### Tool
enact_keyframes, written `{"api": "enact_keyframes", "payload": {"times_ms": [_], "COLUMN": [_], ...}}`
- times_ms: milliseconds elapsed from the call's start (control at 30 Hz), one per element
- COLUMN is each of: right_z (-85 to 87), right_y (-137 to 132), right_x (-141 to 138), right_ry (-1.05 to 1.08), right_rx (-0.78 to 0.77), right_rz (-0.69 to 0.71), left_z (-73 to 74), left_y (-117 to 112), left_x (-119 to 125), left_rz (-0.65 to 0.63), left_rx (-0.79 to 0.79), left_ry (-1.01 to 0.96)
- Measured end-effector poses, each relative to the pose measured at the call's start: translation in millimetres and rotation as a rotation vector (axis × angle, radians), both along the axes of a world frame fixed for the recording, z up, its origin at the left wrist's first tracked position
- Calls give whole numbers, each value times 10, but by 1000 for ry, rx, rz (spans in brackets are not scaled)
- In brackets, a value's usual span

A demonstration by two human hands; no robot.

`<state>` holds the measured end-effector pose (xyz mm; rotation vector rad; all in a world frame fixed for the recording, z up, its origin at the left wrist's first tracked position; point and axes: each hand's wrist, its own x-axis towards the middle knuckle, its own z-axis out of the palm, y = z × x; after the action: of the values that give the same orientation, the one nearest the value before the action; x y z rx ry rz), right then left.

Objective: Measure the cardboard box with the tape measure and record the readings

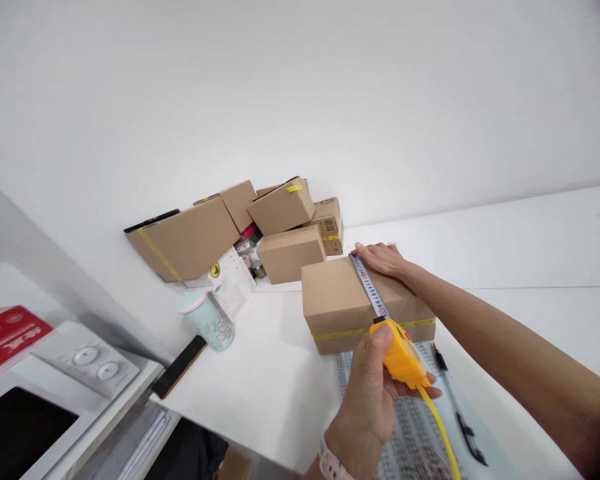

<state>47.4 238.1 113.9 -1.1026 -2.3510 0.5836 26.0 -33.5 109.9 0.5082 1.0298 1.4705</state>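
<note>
A cardboard box [340, 300] with a yellow tape strip lies on the white table [530, 253]. A measuring tape blade [369, 288] stretches across the box's top. My left hand [367, 393], with a pink watch strap at the wrist, grips the yellow tape measure case [403, 360] at the box's near edge. My right hand [384, 259] reaches in from the right and presses the blade's end down at the box's far edge, fingers curled over it. A yellow cord hangs from the case.
Several cardboard boxes [280, 213] are piled against the wall. A mint cup [207, 320] and a black phone [180, 365] lie to the left. A black pen [455, 400] rests on a printed sheet [410, 427]. A white appliance [55, 387] stands at lower left.
</note>
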Motion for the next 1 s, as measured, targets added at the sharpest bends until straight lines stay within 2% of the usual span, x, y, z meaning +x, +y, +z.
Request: {"api": "enact_keyframes", "payload": {"times_ms": [167, 267, 367, 433, 500, 567, 633, 700, 733, 800, 900, 1000], "right_z": [-58, 17, 149, 184, 122, -28, -203, -322, -342, -290, -40, 214], "right_y": [9, -47, -119, -174, -257, -395, -580, -765, -837, -917, -882, -762], "right_x": [-52, -39, 141, 391, 703, 990, 1178, 1235, 1222, 1146, 1004, 889], "right_ry": [-9, 49, 184, 367, 628, 691, 626, 536, 491, 400, 265, 162], "right_rx": [42, 37, 48, 47, -35, -167, -292, -377, -370, -243, 39, 166], "right_rz": [6, 0, -50, -156, -326, -428, -384, -242, -184, -137, -191, -237], "left_z": [-6, 4, -26, -99, -206, -315, -390, -398, -372, -260, 5, 267], "left_y": [-9, -41, -221, -399, -547, -608, -572, -475, -420, -317, -180, -42], "left_x": [45, 55, -33, -184, -402, -641, -844, -979, -1022, -1083, -1171, -1278], "left_rz": [7, -24, -15, 81, 248, 397, 437, 392, 361, 313, 288, 284], "left_rx": [2, 12, 89, 167, 206, 184, 162, 163, 171, 203, 270, 303], "left_ry": [5, 16, 124, 286, 478, 600, 600, 557, 540, 527, 529, 535]}}
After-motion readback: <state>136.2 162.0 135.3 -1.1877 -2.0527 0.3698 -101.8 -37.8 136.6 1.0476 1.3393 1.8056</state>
